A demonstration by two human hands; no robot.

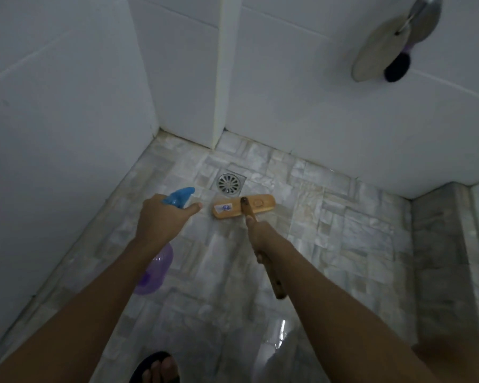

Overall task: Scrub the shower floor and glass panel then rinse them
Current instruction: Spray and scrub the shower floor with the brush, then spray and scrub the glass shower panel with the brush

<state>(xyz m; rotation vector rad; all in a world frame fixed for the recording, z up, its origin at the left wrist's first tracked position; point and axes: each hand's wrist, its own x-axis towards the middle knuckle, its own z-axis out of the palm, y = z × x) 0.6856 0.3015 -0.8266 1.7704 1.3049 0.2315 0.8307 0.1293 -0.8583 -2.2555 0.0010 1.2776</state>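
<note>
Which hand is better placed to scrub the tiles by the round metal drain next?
Right: the right hand grips the long wooden scrub brush, its head on the floor tiles beside the round metal drain; the left hand holds a purple spray bottle.

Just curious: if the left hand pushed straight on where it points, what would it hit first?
The left hand would likely meet the floor near the drain, left of the brush head; depth unclear.

The pale, mottled stone-look tiled shower floor (343,244) shines wet and glossy in the foreground. The white tiled walls (315,106) look smooth, softly sheened. The round slotted drain grate (228,183) is bright metal. The tan long-handled scrub brush (257,203) seems varnished wood, though blurred. The translucent purple spray bottle (156,269) and its blue trigger (179,196) are smooth plastic.
</note>
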